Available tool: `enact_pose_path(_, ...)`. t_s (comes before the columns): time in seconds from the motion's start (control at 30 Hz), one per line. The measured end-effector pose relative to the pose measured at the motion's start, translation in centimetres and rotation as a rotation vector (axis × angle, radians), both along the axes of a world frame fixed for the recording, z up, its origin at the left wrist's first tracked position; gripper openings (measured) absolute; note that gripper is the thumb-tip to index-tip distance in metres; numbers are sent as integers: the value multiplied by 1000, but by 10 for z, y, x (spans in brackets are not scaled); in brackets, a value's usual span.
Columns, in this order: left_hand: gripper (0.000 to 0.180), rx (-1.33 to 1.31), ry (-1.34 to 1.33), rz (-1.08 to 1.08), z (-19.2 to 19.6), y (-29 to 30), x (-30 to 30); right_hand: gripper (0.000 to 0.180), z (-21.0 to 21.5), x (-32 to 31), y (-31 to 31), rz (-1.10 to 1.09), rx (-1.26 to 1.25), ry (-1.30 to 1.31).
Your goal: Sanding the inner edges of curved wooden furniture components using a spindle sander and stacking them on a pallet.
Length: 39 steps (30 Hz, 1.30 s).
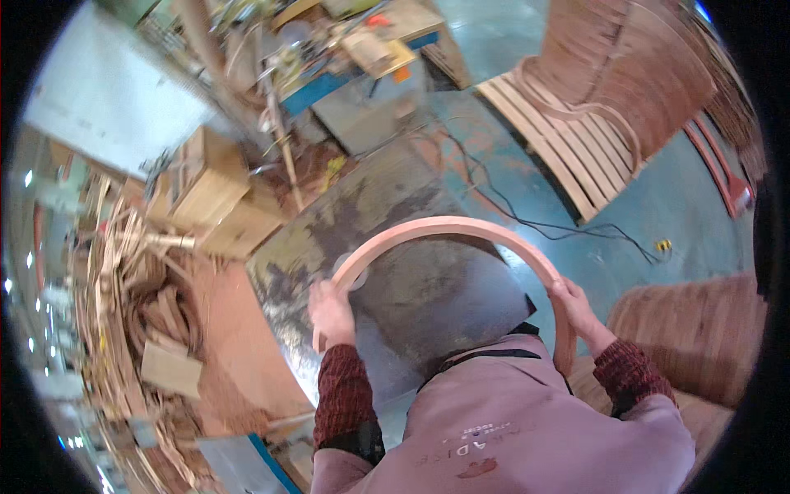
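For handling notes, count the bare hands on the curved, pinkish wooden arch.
2: the left hand holds the arch at its left side, the right hand at its right.

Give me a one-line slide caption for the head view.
Head view: left hand and right hand hold an arched wooden strip above a dark, scuffed worktop.

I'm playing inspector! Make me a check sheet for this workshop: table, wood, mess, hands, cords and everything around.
Surface: grey table, shiny, with dark patches.
Job's things: curved wooden strip, a big arch held over the table.
Clutter: wood scraps heaped at the left; a bench ahead crowded with small items, too blurred to name.
Hands: left hand and right hand each grip one side of the strip.
Cables: black cable winding across the blue-green floor.
Surroundings: slatted pallet with large curved wood on it, ahead right.
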<state>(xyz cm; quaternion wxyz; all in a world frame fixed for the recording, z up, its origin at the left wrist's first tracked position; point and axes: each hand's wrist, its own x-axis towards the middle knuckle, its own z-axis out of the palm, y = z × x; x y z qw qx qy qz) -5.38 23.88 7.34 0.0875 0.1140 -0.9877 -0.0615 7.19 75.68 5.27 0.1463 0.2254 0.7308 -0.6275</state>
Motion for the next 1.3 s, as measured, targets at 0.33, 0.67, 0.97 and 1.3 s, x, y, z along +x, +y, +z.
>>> enact_pose_path(0.33, 26, 11, 25, 128, -5, -47, 48, 60, -16, -22, -31, 92, 0, 106)
enact_pose_path(0.67, 29, 34, -84, 387, -5, -93, 97, 55, 2, -77, -78, 377, 265, 75)
enact_pose_path(0.97, 30, 100, -111, 511, -4, -124, 139, 58, -13, -105, -118, 458, 335, 184)
enact_pose_path(1.3, 31, 97, -163, 700, -2, -140, 179, 57, -7, -139, -159, 649, 414, 273)
